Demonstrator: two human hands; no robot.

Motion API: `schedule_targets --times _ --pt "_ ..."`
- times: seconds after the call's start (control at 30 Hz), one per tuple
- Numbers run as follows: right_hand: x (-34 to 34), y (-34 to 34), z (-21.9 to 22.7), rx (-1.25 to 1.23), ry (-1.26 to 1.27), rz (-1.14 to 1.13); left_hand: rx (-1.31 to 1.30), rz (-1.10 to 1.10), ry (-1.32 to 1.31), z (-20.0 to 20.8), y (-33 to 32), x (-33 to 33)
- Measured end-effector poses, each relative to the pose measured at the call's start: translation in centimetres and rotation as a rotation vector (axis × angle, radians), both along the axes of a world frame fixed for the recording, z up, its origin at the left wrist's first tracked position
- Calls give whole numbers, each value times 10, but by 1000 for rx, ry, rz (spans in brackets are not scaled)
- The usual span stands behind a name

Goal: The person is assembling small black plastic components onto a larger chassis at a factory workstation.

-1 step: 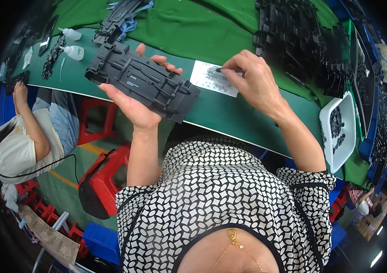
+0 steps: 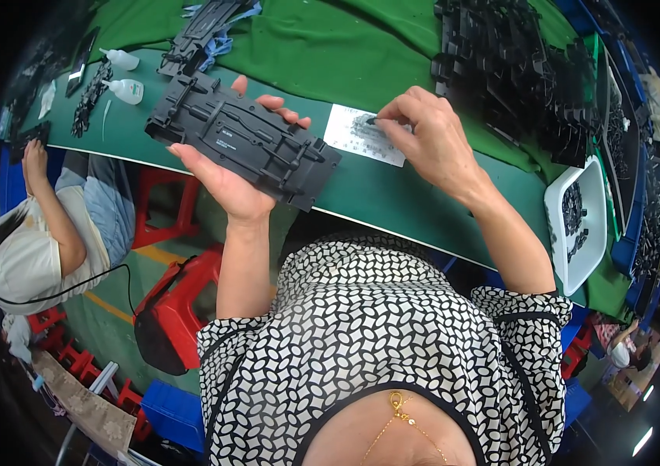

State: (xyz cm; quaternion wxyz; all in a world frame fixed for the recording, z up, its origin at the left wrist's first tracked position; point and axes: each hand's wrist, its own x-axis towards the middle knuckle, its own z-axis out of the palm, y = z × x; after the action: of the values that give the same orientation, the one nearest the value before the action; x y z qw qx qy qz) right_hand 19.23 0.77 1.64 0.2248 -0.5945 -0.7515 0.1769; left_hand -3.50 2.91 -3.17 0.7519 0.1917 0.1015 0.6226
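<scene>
My left hand [image 2: 231, 180] holds a long black moulded plastic part [image 2: 238, 138] from below, with the thumb along its near edge and fingertips showing past its far edge. Raised ribs and brackets cover the face turned up. To the right, a white printed card [image 2: 351, 140] lies on the green table, with a grey smudged patch on it. My right hand [image 2: 432, 138] is over the card's right side, thumb and forefinger pinched on a small black piece [image 2: 372, 121]. That piece is at the smudge; I cannot tell its exact shape.
Black moulded parts [image 2: 493, 70] are stacked at the far right on green cloth [image 2: 330, 46]. A white tray [image 2: 590, 252] of small black pieces stands at the right. Two white squeeze bottles [image 2: 126, 91] are at the left. A co-worker [image 2: 43, 248] sits left, near a red stool [image 2: 182, 303].
</scene>
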Motion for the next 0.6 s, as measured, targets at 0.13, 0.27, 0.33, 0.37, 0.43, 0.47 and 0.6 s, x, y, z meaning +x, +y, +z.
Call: schedule_targets --times 0.13,0.27,0.33,0.37,0.43,0.47,0.6 --pt "4 -1 -3 76 -61 66 -17 -2 -10 3 -2 0" --pt "3 -2 -3 134 -35 61 -6 -5 -15 1 -2 0" --pt "4 -2 -8 225 -130 143 -21 -7 -16 0 -1 0" --pt "4 -2 -7 227 -128 144 -19 -5 -14 0 -1 0" --pt "4 -2 -1 298 -190 161 -27 -8 -45 0 -2 -1" --pt "3 -2 -1 297 -188 159 -27 -9 -43 0 -2 -1" --pt "3 -2 1 423 -379 286 5 -11 -23 0 -1 -1"
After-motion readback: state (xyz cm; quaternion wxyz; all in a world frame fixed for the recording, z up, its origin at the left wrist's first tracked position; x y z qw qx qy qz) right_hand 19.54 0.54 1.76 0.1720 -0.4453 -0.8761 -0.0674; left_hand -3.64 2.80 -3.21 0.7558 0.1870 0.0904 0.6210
